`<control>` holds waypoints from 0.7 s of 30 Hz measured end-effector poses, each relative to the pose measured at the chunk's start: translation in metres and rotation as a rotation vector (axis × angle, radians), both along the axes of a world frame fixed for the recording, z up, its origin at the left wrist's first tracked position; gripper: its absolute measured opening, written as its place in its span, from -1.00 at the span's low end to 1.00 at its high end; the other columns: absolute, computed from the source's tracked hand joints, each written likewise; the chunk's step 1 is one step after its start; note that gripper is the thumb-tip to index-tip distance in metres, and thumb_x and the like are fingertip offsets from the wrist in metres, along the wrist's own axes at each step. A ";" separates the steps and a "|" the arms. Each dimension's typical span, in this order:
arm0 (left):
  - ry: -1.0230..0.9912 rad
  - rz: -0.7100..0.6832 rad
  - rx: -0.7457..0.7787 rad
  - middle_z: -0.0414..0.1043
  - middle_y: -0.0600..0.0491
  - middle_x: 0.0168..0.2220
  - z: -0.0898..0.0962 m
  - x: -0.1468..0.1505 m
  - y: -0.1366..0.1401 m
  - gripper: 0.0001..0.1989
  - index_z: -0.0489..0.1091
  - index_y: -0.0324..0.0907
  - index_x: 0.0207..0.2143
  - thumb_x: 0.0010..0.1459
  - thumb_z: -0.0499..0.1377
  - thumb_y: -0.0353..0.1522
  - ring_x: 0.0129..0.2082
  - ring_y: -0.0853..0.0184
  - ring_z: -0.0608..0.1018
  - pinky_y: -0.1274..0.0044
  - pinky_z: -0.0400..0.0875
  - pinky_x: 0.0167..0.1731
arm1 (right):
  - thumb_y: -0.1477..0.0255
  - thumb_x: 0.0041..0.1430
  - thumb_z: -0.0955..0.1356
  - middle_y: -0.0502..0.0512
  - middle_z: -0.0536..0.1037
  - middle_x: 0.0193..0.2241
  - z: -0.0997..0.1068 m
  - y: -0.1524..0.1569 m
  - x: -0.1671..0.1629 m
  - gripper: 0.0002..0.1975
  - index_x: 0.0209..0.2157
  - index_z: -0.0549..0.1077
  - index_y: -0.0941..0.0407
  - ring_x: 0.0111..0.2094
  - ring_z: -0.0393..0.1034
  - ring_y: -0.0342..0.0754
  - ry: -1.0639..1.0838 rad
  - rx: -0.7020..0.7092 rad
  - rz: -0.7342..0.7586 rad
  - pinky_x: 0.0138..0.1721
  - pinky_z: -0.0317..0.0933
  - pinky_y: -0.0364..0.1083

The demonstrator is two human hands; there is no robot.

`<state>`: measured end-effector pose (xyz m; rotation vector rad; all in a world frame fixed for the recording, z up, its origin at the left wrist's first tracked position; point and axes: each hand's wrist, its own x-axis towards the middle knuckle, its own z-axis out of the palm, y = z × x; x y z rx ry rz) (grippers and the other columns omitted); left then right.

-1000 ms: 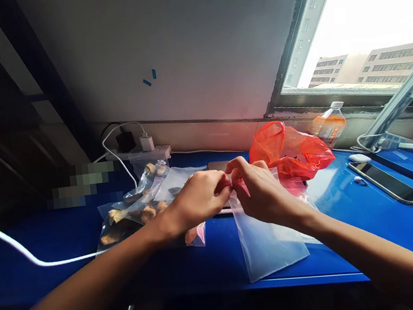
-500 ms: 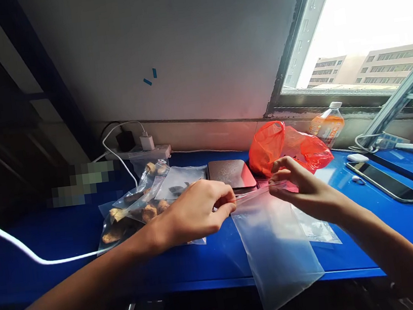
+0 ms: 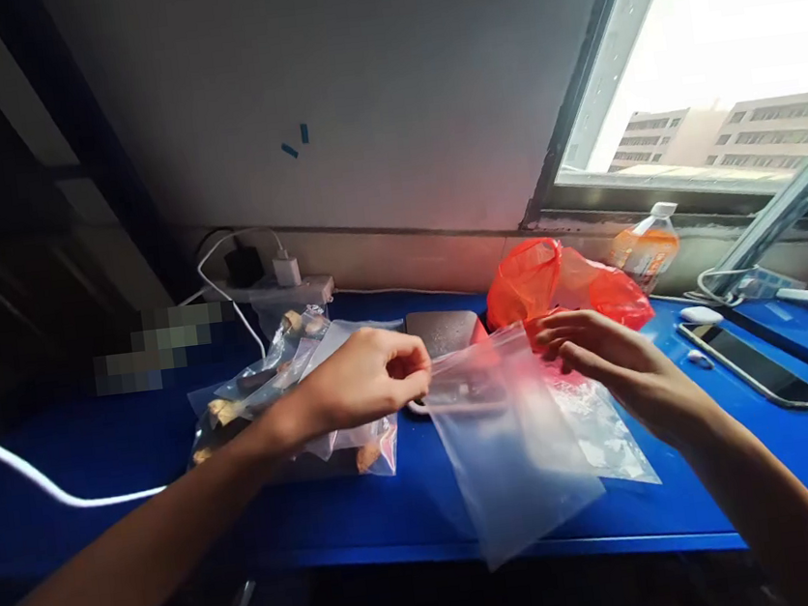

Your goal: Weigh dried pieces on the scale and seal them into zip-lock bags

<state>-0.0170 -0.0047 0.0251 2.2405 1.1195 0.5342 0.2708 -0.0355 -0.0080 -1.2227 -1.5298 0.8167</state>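
Observation:
A translucent plastic zip bag hangs over the front edge of the blue table. My left hand pinches its upper left corner between thumb and forefinger. Just beside the upper right corner is my right hand, its fingers apart and holding nothing. Behind the bag sits a small flat scale, partly covered by it. Several clear bags with brown, lumpy dried pieces lie under and beyond my left forearm. Another clear bag lies flat below my right hand.
A red plastic bag stands behind my right hand, near an orange drink bottle. At the right lie a phone and a white earbud case. A white cable crosses the left side towards a power strip.
My right hand has let go of the zip bag's upper right corner and spread its fingers. My left hand has shifted slightly left and up with the bag.

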 end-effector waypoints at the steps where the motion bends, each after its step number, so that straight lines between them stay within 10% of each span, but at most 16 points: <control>1: -0.008 -0.013 0.003 0.40 0.15 -0.56 0.000 0.003 0.001 -0.89 0.44 -0.20 -0.50 0.03 0.14 -0.39 -0.55 0.45 0.39 0.62 0.20 -0.54 | 0.20 0.08 0.41 0.14 0.53 -0.20 -0.001 -0.001 -0.008 -0.66 -0.14 0.43 0.05 -0.21 0.43 -0.04 0.010 -0.019 0.087 -0.30 0.29 -0.09; 8: -0.011 -0.012 0.021 0.38 0.16 -0.58 -0.006 0.025 -0.001 -0.89 0.43 -0.20 -0.45 0.05 0.11 -0.39 -0.59 0.47 0.36 0.62 0.18 -0.56 | 0.33 0.03 0.45 -0.04 0.43 -0.51 -0.010 0.002 -0.017 -0.77 -0.25 0.42 0.03 -0.51 0.31 -0.19 0.274 0.031 -0.047 -0.51 0.16 -0.16; 13: 0.101 0.062 0.191 0.44 0.13 -0.53 -0.012 0.018 0.016 -0.84 0.44 -0.18 -0.41 0.08 0.09 -0.32 -0.56 0.43 0.41 0.59 0.20 -0.50 | 0.40 -0.10 0.45 -0.07 0.38 -0.53 -0.030 -0.006 0.021 -0.74 -0.32 0.39 0.04 -0.55 0.23 -0.21 0.366 0.125 -0.430 -0.55 0.11 -0.18; 21: 0.593 0.409 0.235 0.57 0.02 -0.23 -0.023 -0.048 0.078 -0.65 0.47 -0.08 -0.23 0.13 0.02 -0.11 -0.26 0.17 0.56 0.47 0.33 -0.28 | 0.25 0.02 0.31 0.08 0.49 -0.49 -0.070 0.025 0.069 -0.77 -0.36 0.48 0.10 -0.55 0.28 -0.09 -0.462 -0.059 -0.560 -0.43 0.14 -0.05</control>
